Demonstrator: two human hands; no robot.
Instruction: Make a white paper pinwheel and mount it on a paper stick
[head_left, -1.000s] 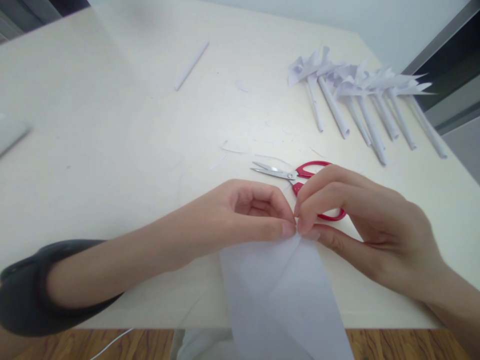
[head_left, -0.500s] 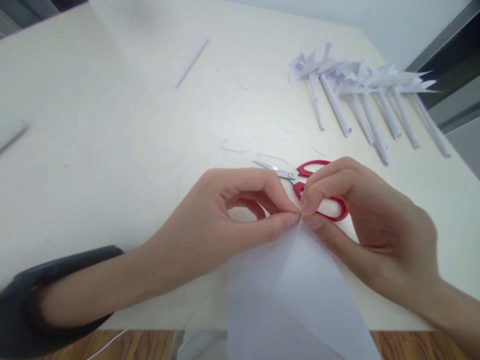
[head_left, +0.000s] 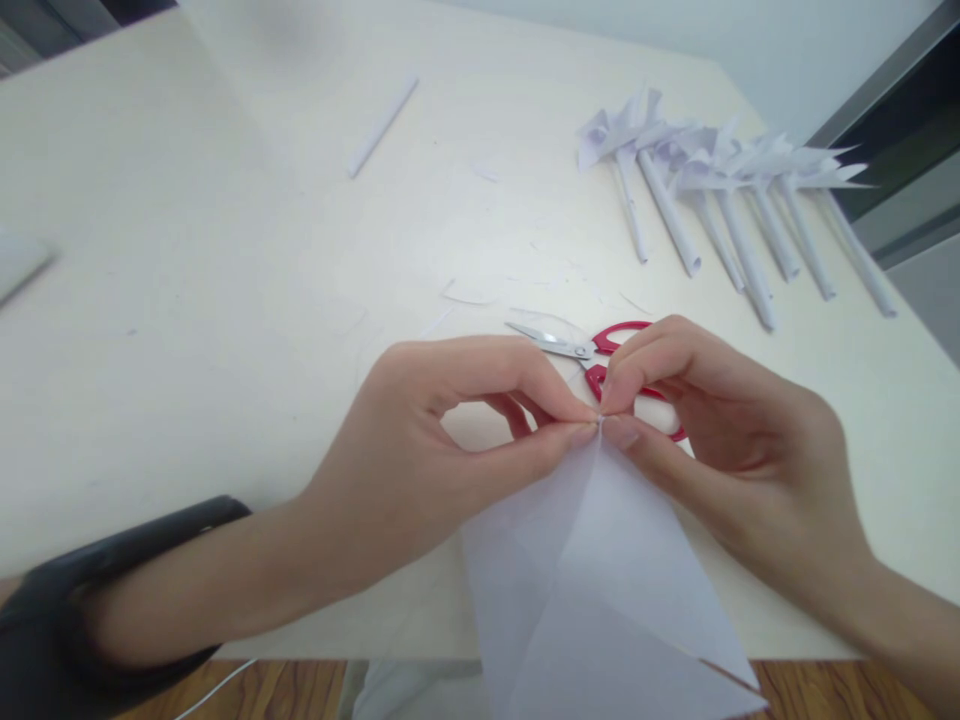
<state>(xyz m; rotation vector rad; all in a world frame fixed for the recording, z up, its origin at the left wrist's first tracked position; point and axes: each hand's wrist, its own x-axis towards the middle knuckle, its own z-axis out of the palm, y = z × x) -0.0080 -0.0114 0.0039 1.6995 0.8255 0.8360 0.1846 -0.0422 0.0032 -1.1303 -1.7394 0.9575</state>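
A sheet of white paper [head_left: 600, 590] hangs down over the table's front edge, with creases and a slit near its lower right. My left hand [head_left: 465, 430] pinches its top corner between thumb and forefinger. Right beside those fingertips, my right hand [head_left: 720, 440] also pinches the same corner. The exact fold between the fingertips is too small to make out. Behind the hands lie red-handled scissors [head_left: 551, 341], blades slightly apart and pointing left; my right fingers partly hide the handles.
Several white paper pinwheels [head_left: 720, 160] on rolled paper sticks lie in a row at the back right. A single rolled paper stick [head_left: 384, 128] rests at the back. Thin paper scraps [head_left: 469, 298] are scattered behind the scissors. A white object [head_left: 22, 265] sits at the left edge.
My right hand has shifted slightly left, its thumb now closer to the paper's corner. The paper has swung a little, and its slit shows more clearly at lower right.
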